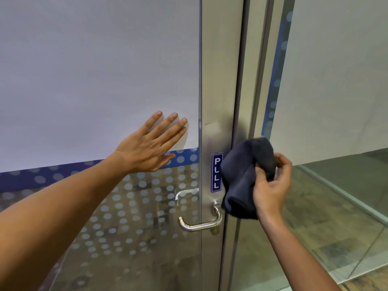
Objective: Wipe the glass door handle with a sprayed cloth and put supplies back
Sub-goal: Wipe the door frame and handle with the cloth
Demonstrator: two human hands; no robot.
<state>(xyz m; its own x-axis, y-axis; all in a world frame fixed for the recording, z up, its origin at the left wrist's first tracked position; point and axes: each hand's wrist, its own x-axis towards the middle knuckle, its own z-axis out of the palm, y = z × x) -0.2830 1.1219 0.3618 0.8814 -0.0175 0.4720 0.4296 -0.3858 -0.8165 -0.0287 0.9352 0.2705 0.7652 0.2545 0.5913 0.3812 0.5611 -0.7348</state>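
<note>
A silver lever handle (200, 222) sticks out from the metal stile of a glass door (98, 70), low in the middle of the head view. My right hand (270, 186) grips a bunched dark blue cloth (244, 177) just above and to the right of the handle's pivot; the cloth's lower edge hangs beside the pivot. My left hand (150, 143) is spread flat with fingers apart against the frosted glass, left of the stile and above the handle.
A blue PULL sticker (216, 172) runs down the stile (218, 80), partly covered by the cloth. A second handle (184, 194) shows through the dotted glass. To the right is a fixed glass panel (336, 91) with wooden floor (327, 217) beyond. No spray bottle is in view.
</note>
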